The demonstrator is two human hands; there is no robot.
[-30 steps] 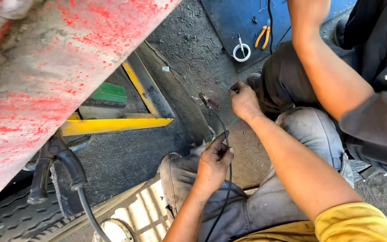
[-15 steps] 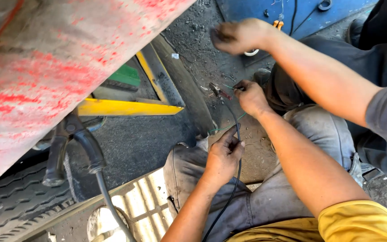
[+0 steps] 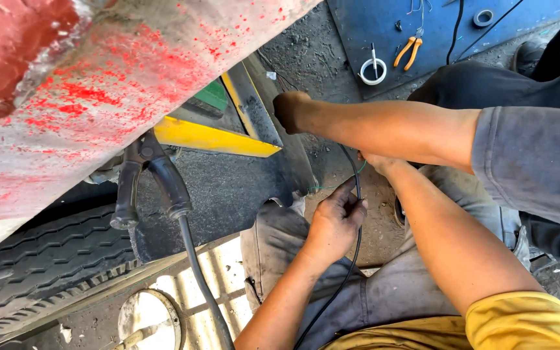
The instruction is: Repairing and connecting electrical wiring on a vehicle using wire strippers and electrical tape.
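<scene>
Seated low beside a vehicle, knees in grey trousers (image 3: 384, 291) drawn up, yellow sleeve (image 3: 526, 324) at the lower right. Left hand (image 3: 335, 223) in the middle of the view, grip closed around a black cable (image 3: 356, 243), thumb and fingertips pinched on it just above the knee. Black cable running from that grip upward toward the right hand and downward along the thigh to the bottom edge. A thin green wire (image 3: 322, 189) visible just above the left hand's fingers. Right hand (image 3: 378, 162) mostly hidden behind a co-worker's forearm (image 3: 390, 129); only a bit of it visible at the upper end of the cable, so cannot tell how far its grip is closed or what it has hold of. Co-worker's hand (image 3: 291, 110) reaching across from the right in a grey sleeve, fist closed near the yellow edge (image 3: 209, 137) of the vehicle's underside. Overhead, a pale panel spattered with red paint (image 3: 98, 97). Below it a tyre (image 3: 40, 266) and a thick black hose (image 3: 176, 194). On the ground further off, a blue sheet (image 3: 435, 32) carrying orange-handled pliers (image 3: 408, 52) and a roll of white tape (image 3: 373, 71).
</scene>
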